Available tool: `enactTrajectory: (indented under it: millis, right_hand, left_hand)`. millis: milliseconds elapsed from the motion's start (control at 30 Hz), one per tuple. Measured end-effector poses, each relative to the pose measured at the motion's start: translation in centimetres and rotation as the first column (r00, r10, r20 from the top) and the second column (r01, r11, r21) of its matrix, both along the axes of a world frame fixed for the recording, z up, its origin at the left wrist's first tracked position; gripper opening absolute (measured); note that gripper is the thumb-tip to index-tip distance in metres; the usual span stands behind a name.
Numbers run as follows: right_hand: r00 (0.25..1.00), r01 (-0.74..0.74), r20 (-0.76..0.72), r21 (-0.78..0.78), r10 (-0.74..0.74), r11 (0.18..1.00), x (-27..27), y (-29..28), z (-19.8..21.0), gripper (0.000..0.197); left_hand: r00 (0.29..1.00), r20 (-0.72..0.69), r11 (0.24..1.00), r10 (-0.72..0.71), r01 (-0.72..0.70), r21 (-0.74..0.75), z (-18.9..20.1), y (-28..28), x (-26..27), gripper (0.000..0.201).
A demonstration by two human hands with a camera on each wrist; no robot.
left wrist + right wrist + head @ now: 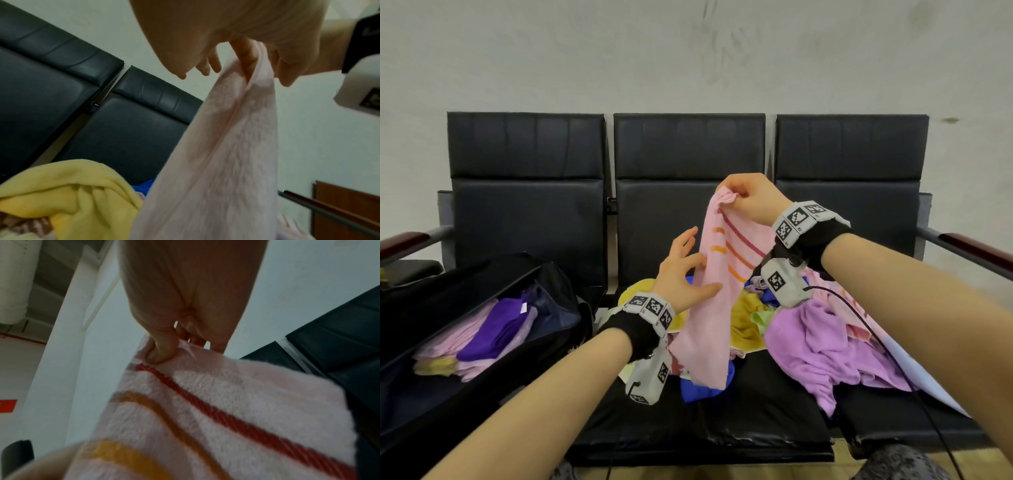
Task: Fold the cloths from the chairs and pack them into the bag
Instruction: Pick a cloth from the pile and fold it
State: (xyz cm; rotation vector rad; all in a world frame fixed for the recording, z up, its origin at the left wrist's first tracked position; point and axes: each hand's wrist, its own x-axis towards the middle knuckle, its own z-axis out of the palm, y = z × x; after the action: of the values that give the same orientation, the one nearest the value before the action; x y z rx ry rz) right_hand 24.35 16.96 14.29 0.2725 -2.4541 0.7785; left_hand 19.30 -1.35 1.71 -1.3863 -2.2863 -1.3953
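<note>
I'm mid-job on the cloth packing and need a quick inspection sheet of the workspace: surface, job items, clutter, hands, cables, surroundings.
Surface: row of black padded chairs, middle seat front bare.
Job's things: pink striped towel hanging lifted over the seats; unfolded pile with lilac cloth, yellow cloth and blue cloth; open dark bag on the left seat with folded purple and pink cloths inside.
Clutter: nothing seen beyond the cloths.
Grippers: right hand pinches the towel's top corner; left hand, fingers spread, touches the towel's edge lower down, no closed grip.
Cables: black cable runs from the right wrist unit across the pile.
Surroundings: pale wall, armrests at both ends.
</note>
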Motion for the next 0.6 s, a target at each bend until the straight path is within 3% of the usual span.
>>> enactTrajectory:
  millis: [133,333,400,467,600]
  right_hand:
    - [0.99,-0.098,0.109,0.038,0.093,0.994,0.1,-0.6,-0.2,0.009]
    - [0.999,0.012,0.046,0.012,-0.013,1.0,-0.2,0.1,-0.7,0.01]
    - [0.997,0.075,0.01,-0.004,-0.075,0.997,-0.2,0.6,-0.8,0.012]
    - [0.987,0.154,-0.04,-0.036,-0.155,0.987,-0.2,1.1,-0.9,0.016]
    - [0.952,0.257,-0.121,-0.195,-0.283,0.947,-0.2,2.1,-0.9,0.02]
  left_hand:
    - [0.993,0.107,0.999,-0.043,0.04,0.035,2.0,0.8,1.1,0.027]
    - [0.998,0.049,0.999,0.041,-0.04,-0.011,3.3,1.4,2.1,0.015]
    - [0.999,0.033,0.994,0.029,-0.026,-0.102,2.8,0.8,2.0,0.023]
    - [1.0,0.027,0.966,0.015,-0.008,-0.259,2.0,-0.1,1.9,0.018]
    - [0.998,-0.028,0.848,0.064,-0.069,-0.525,-1.2,-1.7,1.4,0.015]
